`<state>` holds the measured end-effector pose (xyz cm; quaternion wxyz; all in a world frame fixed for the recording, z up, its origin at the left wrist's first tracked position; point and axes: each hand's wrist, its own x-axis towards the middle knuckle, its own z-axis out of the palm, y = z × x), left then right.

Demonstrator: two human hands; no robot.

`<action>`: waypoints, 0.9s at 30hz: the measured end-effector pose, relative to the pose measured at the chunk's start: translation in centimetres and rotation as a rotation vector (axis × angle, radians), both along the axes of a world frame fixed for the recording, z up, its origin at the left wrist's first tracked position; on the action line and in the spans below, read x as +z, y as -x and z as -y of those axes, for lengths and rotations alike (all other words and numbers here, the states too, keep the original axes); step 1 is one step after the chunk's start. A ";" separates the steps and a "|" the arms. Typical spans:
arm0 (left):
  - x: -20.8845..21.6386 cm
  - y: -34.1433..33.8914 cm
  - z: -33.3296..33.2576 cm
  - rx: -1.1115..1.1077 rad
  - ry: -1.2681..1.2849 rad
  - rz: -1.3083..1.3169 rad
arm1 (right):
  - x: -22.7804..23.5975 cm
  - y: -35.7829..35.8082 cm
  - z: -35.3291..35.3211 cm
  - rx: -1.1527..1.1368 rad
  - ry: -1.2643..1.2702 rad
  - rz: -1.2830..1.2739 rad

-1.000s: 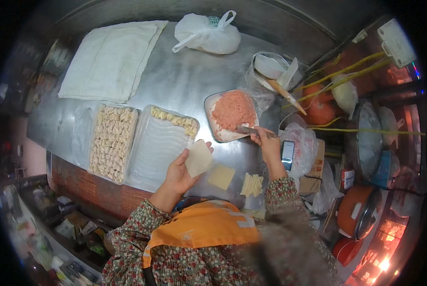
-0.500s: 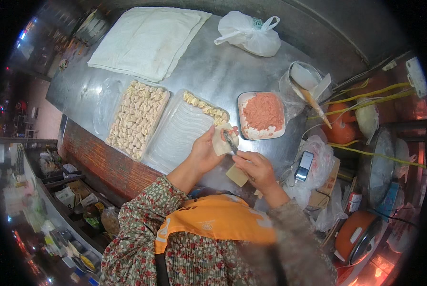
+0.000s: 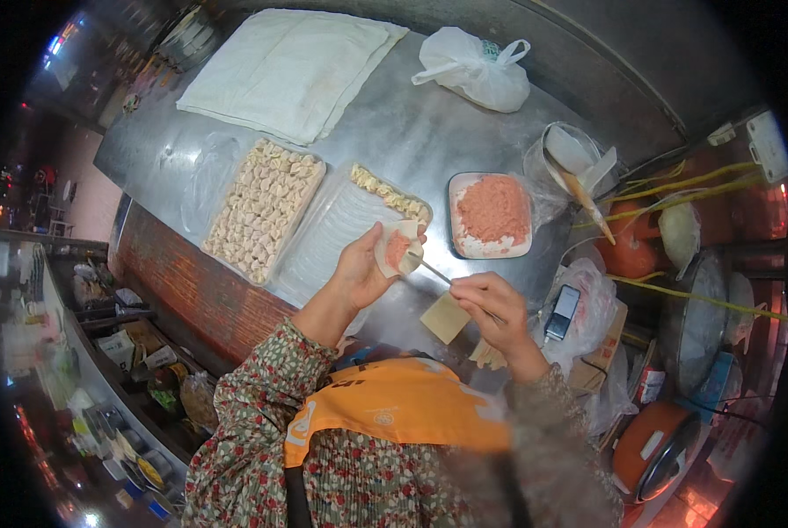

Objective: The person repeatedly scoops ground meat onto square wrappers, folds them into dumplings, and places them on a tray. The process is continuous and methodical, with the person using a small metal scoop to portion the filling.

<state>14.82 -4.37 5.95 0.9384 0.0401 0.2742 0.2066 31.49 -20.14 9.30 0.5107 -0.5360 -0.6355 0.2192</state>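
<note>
My left hand holds a pale square dumpling wrapper spread over its fingers, with a smear of pink minced filling on it. My right hand is closed round the thin handle of a metal spoon, whose tip touches the filling. Just below lies a stack of square wrappers. To the right of the wrapper, a white square dish holds pink minced meat. On the left, one tray is packed with folded dumplings; the clear tray beside it has dumplings along its far end.
A folded white cloth and a tied white plastic bag lie at the back of the metal table. Right of the dish stands a bag-lined container with a wooden handle sticking out. A phone rests on plastic bags nearby.
My right hand has drawn back a little to the right and down, with the spoon now at the wrapper's edge. The filling lies spread flatter and more exposed on the wrapper.
</note>
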 end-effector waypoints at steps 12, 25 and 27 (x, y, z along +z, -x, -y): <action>1.2 -0.4 -0.5 -0.249 -0.210 -0.171 | -0.1 -0.3 -2.3 0.174 0.104 -0.032; 1.0 -1.2 -2.2 -0.242 -0.155 -0.050 | -0.2 -3.4 -1.5 0.265 0.327 -0.236; 0.5 -1.0 -2.6 -0.193 -0.098 0.022 | -0.9 -4.5 -0.9 0.135 0.341 -0.274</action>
